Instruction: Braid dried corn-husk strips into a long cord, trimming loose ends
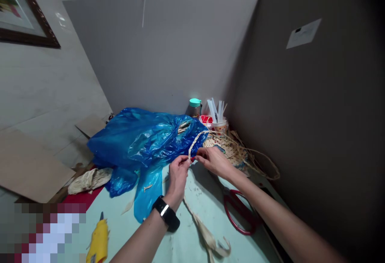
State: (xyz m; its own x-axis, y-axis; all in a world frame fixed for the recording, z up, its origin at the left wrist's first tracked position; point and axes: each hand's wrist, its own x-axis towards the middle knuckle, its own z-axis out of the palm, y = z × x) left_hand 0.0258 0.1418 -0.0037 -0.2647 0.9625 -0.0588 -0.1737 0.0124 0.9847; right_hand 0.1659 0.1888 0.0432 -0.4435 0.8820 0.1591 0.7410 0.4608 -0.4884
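Observation:
A pale braided cord of dried plant fibre rises from my left hand and curves to the right over the basket. The fingers of that hand are pinched around its lower part. Close beside it, my right hand pinches a small red piece against the braid; its exact kind is too small to make out. Loose husk-like strips hang below my left hand onto the table. Under my right forearm lie red-handled scissors, partly covered.
A big blue plastic bag spreads across the back left. Behind my right hand are a woven basket, a cup of white sticks and a green-lidded jar. A yellow glue gun lies front left. Grey panels enclose the table.

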